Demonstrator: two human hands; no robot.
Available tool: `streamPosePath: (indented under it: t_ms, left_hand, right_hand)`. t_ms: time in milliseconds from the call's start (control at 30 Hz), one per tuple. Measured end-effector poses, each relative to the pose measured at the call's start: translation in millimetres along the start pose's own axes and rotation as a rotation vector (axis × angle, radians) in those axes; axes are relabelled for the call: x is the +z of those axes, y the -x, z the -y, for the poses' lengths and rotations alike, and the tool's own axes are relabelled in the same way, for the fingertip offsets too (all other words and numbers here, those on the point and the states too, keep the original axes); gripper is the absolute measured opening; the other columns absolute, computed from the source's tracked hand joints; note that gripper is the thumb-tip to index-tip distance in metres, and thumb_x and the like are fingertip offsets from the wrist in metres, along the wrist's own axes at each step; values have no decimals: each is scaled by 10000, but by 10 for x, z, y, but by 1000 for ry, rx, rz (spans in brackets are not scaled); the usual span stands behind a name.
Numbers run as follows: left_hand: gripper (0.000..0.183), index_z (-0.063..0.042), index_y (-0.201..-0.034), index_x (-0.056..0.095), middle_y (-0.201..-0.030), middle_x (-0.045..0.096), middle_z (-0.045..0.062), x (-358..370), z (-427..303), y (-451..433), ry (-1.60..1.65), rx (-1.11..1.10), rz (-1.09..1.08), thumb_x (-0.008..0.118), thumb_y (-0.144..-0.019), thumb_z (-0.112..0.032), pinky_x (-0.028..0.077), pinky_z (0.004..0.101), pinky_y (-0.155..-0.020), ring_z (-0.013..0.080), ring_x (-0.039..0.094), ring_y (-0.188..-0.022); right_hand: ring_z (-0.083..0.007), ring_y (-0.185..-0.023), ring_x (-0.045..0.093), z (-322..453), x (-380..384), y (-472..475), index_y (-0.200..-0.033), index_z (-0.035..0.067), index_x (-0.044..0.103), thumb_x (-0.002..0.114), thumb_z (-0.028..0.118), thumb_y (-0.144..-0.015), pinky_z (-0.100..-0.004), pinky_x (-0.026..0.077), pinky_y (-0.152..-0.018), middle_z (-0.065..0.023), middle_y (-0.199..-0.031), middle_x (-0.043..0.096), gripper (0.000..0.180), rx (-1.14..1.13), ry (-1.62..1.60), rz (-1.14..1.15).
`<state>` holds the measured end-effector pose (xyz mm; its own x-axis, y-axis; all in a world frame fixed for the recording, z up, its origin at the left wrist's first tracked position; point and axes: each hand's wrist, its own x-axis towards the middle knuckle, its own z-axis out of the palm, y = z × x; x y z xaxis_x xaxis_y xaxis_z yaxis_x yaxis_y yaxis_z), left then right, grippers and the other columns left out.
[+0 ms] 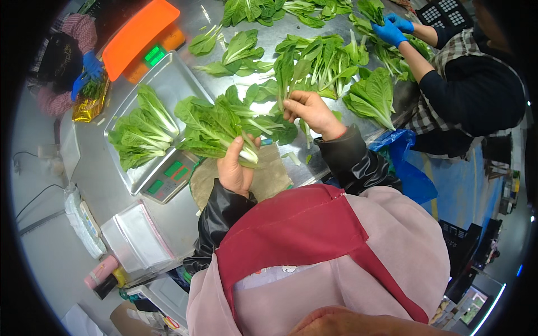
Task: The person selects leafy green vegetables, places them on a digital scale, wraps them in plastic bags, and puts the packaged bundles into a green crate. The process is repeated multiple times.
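My left hand (236, 168) grips a leafy green head of lettuce (212, 126) by its pale stem end, the leaves pointing away to the upper left. Between the thumb and fingers of my right hand (311, 112) is a loose green leaf (286, 73), held upright by its stalk. Left of the lettuce, a metal tray (185, 73) sits on a digital scale (170, 178) and carries a bunch of lettuce heads (143, 134). A brown cloth or board (269, 172) lies on the table under my left hand.
Loose leafy greens (328, 63) cover much of the steel table (168, 222). An orange scale pan (141, 35) stands at the upper left. Blue-gloved co-workers' hands (391, 31) (88, 73) hold greens at both sides. Stacked clear bags (136, 237) and a pink bottle (101, 271) are lower left.
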<state>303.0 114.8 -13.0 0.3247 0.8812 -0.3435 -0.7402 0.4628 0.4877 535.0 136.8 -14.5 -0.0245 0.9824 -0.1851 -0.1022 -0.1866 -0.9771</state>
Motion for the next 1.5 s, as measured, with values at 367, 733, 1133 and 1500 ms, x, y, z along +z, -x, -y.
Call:
streamPosePath:
  t_ms: [367,733,1133,1500]
  left_hand:
    - [384,-10,-1198,503,-1073,606,90,146,25,-26,-327,126,10,591,-828,46,473,335,-862,207,600,-962]
    - [432,-17,-1204,486,-1060,588,100,21,49,26,-258,-39,199,669,-812,-35,484,388,-874,211,591,-939]
    - [226,-29,-1097,517,-1004,596,110,51,-21,11,-189,60,47,570,-879,-56,483,381,-822,214,592,-876]
    - [255,3,-1127,500,-1202,555,189,130,-39,31,-216,-145,196,545,-888,-75,421,456,-1006,305,560,-1093]
  right_hand:
    - [-93,-563,595,40,451,272,-833,-26,655,617,188,-876,-235,465,-520,-39,-672,645,221,174,107,268]
    - [-376,-734,639,-241,-612,-740,-772,5,687,637,483,-762,-428,509,-641,-214,-717,641,481,92,1353,-486]
    - [-107,-675,586,44,-269,-32,-1024,0,578,420,215,-964,-226,458,-534,-68,-920,620,274,-12,-23,-71]
    - [-189,-561,603,72,416,293,-812,4,635,471,240,-891,-318,485,-563,-113,-640,626,298,110,431,576]
